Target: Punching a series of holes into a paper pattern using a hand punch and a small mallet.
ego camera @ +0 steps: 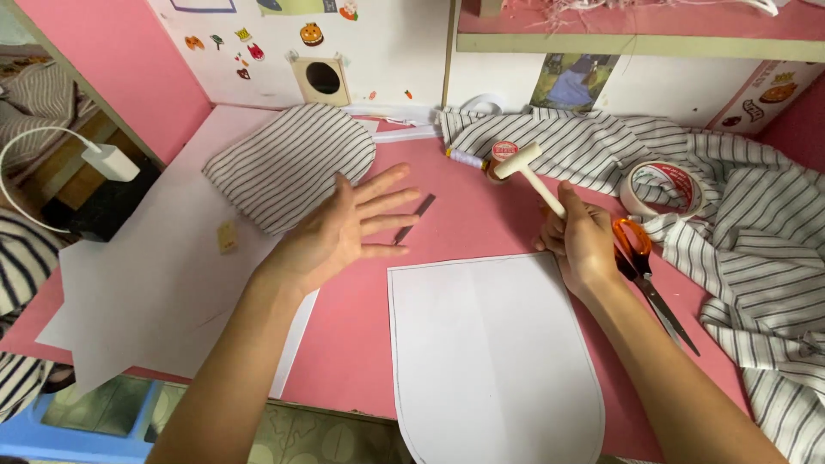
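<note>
Right hand (583, 245) gripping small white mallet (531, 174) by handle, left hand (344, 230) open, fingers spread near metal punch (414, 218); best steadied upright before striking.

On the table (481, 223), a rounded paper pattern (490, 352) lies at the near edge, between the left hand (344, 228) and the right hand (580, 241). Scissors (644, 266) lie just right of the right hand, a tape roll (662, 189) behind them. A folded fabric piece (288, 163) sits behind the left hand, a paper sheet (146, 275) to its left.
</note>
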